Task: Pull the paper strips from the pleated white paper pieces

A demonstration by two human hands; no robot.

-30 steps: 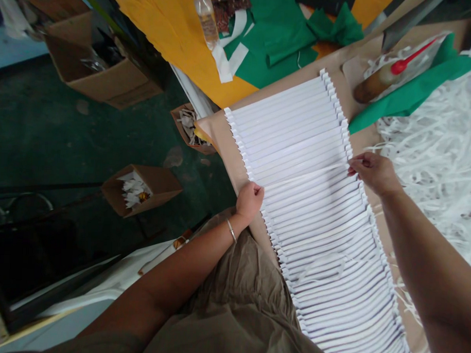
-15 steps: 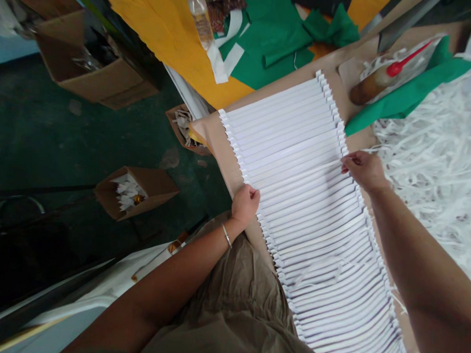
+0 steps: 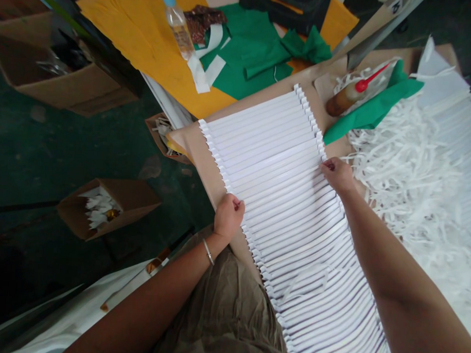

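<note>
Overlapping white sheets or panels point(image 3: 264, 131) lie in a long stepped row, with small folded tabs down both sides. My right hand point(image 3: 336, 175) is closed in a pinch at the right edge of the row, on the end of a thin white strip point(image 3: 293, 177). This strip runs across the panels toward my left hand point(image 3: 229, 216), which is closed with thumb against finger at the left edge. What lies inside the left fingertips is mostly hidden. A loose, thin white strip point(image 3: 305, 279) rests on the nearer panels.
Right of the row is a heap of white strips point(image 3: 406, 156). A bottle with a red nozzle point(image 3: 344, 98) lies by green cloth point(image 3: 377, 112). Beyond are yellow sheeting point(image 3: 143, 44) and a clear bottle point(image 3: 179, 30). Cardboard boxes point(image 3: 111, 208) stand on the floor at left.
The view has swung, so everything sits further left. The strip by my right hand now lies closer against the panels. Both hands stay closed at the row's two edges.
</note>
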